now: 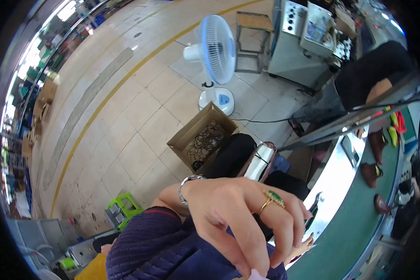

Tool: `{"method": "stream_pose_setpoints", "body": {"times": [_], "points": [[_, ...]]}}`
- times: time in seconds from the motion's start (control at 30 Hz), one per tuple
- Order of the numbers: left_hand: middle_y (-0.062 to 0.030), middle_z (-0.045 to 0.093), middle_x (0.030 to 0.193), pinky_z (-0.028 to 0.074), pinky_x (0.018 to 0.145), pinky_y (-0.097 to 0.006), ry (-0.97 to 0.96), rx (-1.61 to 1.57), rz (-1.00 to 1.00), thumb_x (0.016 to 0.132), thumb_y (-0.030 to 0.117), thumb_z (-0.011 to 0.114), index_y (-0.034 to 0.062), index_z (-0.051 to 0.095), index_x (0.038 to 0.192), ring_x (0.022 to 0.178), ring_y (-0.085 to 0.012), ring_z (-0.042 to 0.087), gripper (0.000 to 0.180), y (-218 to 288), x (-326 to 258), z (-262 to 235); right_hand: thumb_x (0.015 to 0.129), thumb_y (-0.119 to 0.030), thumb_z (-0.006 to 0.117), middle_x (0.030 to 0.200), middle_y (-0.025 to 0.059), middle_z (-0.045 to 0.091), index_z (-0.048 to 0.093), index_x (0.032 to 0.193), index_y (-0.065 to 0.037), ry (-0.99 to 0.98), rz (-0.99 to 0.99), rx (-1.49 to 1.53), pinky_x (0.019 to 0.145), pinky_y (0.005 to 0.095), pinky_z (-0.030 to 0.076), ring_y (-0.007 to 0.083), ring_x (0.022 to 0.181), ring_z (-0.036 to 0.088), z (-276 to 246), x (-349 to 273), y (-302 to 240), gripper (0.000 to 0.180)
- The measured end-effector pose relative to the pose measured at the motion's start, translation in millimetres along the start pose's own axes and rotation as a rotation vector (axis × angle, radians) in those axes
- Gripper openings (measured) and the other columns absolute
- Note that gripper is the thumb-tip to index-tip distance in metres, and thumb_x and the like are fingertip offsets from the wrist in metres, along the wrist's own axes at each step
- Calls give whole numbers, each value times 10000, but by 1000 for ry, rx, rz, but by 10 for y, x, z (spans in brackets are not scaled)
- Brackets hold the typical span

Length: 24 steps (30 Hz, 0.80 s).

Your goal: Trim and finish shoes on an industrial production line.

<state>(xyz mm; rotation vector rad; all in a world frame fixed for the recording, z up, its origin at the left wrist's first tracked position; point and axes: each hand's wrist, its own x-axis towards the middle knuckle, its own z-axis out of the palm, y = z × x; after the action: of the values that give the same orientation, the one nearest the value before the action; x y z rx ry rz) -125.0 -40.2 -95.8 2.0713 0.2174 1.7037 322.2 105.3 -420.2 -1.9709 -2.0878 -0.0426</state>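
Note:
My left hand [242, 214] is close in front of the view, its back turned up, with a silver bracelet [183, 190] at the wrist and a green-stoned ring [274, 198]. Thumb and forefinger pinch together at the lower edge, where a small pale bit [256, 275] shows, too cut off to name. Of my right hand [299, 251] only a little skin shows behind the left fingers; its grip is hidden. Beyond the left knuckles, by my dark-trousered legs, rests a brown shoe [262, 161] with white material and a black cord on it.
At right runs a green work belt [359, 233] with a white edge, brown shoes [371, 175] and a phone-like slab [350, 150]. On the floor stand a carton [179, 140] of dark loops, a fan [218, 49] with a cable, and a green stool [126, 207]. Another person sits at upper right.

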Motion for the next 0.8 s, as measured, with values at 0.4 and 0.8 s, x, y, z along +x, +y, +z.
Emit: {"method": "stream_pose_setpoints", "body": {"times": [0.4, 0.8], "points": [[-112, 629, 1124, 457, 917, -314, 885, 468, -1033, 881, 30, 654, -6, 620, 1161, 1018, -196, 599, 284, -408, -1246, 122, 875, -249, 682, 1330, 225, 450, 513, 1310, 3, -28, 205, 106, 989, 422, 417, 370, 1203, 493, -332, -676, 42, 531], [-173, 560, 1301, 483, 872, -325, 785, 851, -1099, 873, 195, 699, 33, 594, 1270, 1052, -261, 599, 442, -1101, -1869, 370, 833, -123, 707, 890, 95, 664, 551, 1168, 39, -293, 885, 1131, 632, 244, 500, 181, 755, 645, -513, -519, 350, 403]]}}
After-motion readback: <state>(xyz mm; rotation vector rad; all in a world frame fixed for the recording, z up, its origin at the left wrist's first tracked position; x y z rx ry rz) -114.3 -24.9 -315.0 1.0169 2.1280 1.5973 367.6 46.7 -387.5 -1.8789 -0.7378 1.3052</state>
